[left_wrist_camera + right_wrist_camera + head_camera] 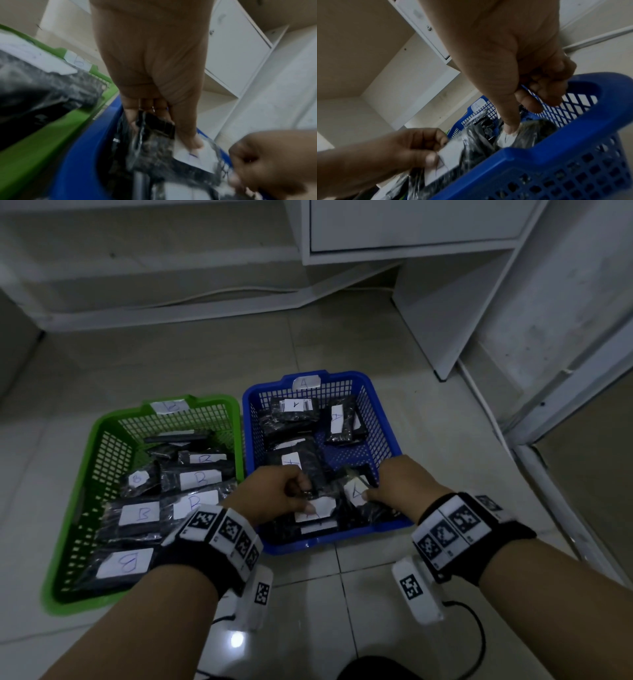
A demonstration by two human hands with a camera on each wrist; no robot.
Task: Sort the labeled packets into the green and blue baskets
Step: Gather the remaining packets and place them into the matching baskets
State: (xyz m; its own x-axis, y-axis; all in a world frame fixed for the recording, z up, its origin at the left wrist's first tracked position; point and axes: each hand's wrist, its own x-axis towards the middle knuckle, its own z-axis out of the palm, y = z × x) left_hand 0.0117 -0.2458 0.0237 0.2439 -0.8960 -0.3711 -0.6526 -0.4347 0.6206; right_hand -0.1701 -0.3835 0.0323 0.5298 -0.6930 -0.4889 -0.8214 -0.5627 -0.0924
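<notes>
The blue basket (308,544) marked A holds several black packets with white A labels. Left of it, the green basket (82,481) holds several packets labelled B. Both hands are low in the near end of the blue basket. My left hand (305,494) pinches a black packet (317,508) with the thumb on its white label (188,158). My right hand (371,493) has its thumb on the label of a packet marked A (356,491), with fingers curled behind it (530,105). The two packets lie side by side, touching other packets.
Both baskets stand side by side on a pale tiled floor (376,577). White shelving (411,231) rises behind them, with a white panel (565,337) at the right. A cable (476,631) trails near my right wrist.
</notes>
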